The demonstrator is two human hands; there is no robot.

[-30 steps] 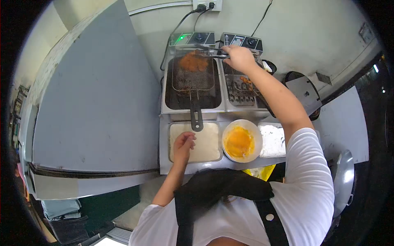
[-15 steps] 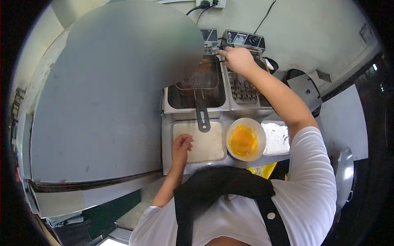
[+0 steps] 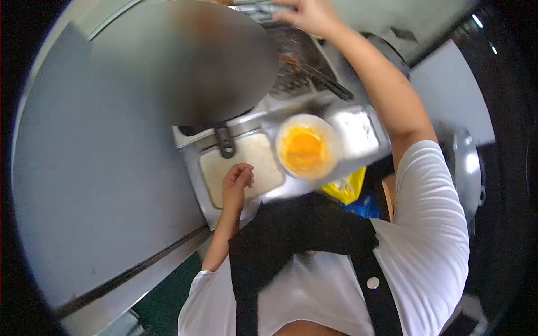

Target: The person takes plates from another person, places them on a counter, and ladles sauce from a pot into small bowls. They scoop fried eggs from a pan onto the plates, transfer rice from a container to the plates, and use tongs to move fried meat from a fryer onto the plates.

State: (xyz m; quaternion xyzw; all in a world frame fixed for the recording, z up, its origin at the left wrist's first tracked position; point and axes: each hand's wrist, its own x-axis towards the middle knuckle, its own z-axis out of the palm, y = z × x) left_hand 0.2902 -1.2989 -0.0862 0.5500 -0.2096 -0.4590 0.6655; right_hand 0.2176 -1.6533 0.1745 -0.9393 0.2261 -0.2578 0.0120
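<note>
My left hand [image 3: 237,180] hovers with loosely curled fingers over the near left corner of a tray of pale crumbs [image 3: 259,159] and holds nothing. My right hand [image 3: 310,15] reaches far up to the fryer [image 3: 300,75] at the frame's top edge. Its fingers are closed around thin tongs that are mostly blurred. A black basket handle [image 3: 224,143] pokes out over the crumb tray. A white bowl of beaten yellow egg [image 3: 282,133] stands right of that tray. Beside the bowl is a tray of white flour [image 3: 354,126].
A grey blurred patch hides the left fryer and most of the left side. A yellow bag [image 3: 344,187] hangs below the counter edge. A shiny metal vessel [image 3: 466,162] sits at the right. My black apron and white shirt fill the bottom.
The view has swung down and tilted, so the counter now sits higher and slanted. My right hand stays at the fryer; my left hand stays over the crumb tray's corner.
</note>
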